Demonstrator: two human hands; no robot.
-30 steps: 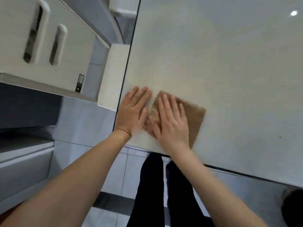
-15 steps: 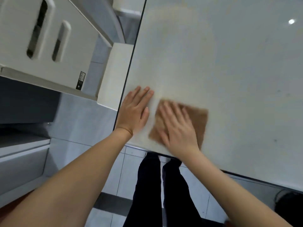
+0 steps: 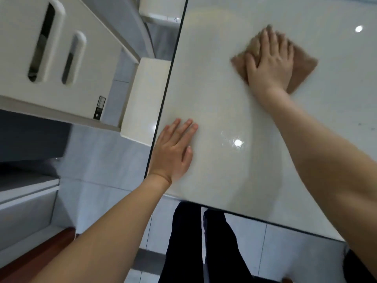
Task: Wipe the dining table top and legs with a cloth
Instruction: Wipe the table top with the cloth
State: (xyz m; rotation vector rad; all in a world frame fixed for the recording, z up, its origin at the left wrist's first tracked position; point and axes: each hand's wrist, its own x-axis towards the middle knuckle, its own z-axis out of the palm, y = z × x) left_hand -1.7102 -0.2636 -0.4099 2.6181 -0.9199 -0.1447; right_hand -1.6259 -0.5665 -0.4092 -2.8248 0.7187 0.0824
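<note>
right hand (image 3: 269, 64) lay flat, fingers straight, on the folded brown cloth (image 3: 302, 68) at two o'clock on the glossy white table top (image 3: 224, 111); left hand (image 3: 173, 152), fingers straight, pressed its eight o'clock edge.

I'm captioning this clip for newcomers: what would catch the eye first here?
The right hand, pressed flat on a brown cloth far out on the glossy pale table top. Next, the left hand, lying flat near the left edge, with a white cabinet with slot handles beyond it.
</note>
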